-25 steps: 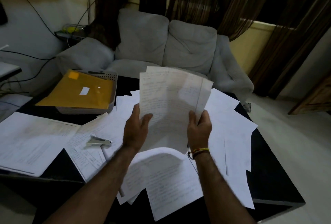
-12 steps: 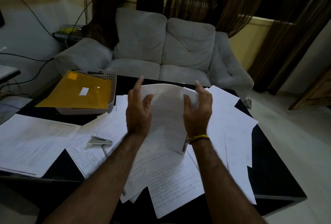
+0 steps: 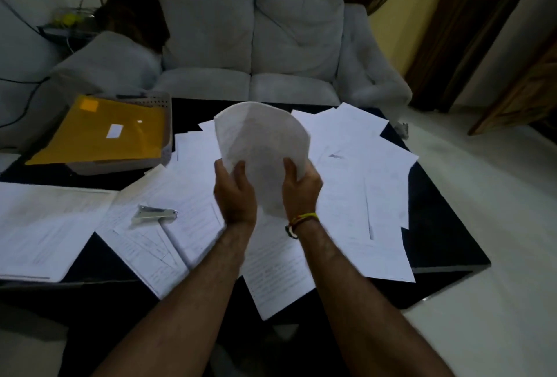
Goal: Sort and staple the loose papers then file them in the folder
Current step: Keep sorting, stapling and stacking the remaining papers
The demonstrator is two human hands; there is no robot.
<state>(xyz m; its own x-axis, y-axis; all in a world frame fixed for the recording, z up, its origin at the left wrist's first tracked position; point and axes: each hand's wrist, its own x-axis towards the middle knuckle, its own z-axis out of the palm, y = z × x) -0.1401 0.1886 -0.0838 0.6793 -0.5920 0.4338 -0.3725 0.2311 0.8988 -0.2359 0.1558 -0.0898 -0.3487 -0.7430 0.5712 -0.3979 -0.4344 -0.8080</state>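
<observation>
Both hands hold a small sheaf of white papers (image 3: 262, 138) upright above the middle of the black table (image 3: 437, 226); its top curls over toward me. My left hand (image 3: 233, 192) grips its lower left edge and my right hand (image 3: 300, 186) grips its lower right edge. Loose handwritten sheets (image 3: 355, 171) lie spread over the table beneath. A silver stapler (image 3: 153, 214) rests on the sheets to the left of my left hand. The yellow folder (image 3: 102, 132) lies on a grey tray (image 3: 167, 132) at the back left.
A larger stack of papers (image 3: 45, 226) covers the table's near left corner. A grey sofa (image 3: 250, 45) stands right behind the table. Cables and a small shelf sit at the far left, and pale floor (image 3: 482, 165) opens to the right.
The sheaf went from upright down onto the table pile, and now it is lifted again with its top bending over. Both hands regripped its lower edges.
</observation>
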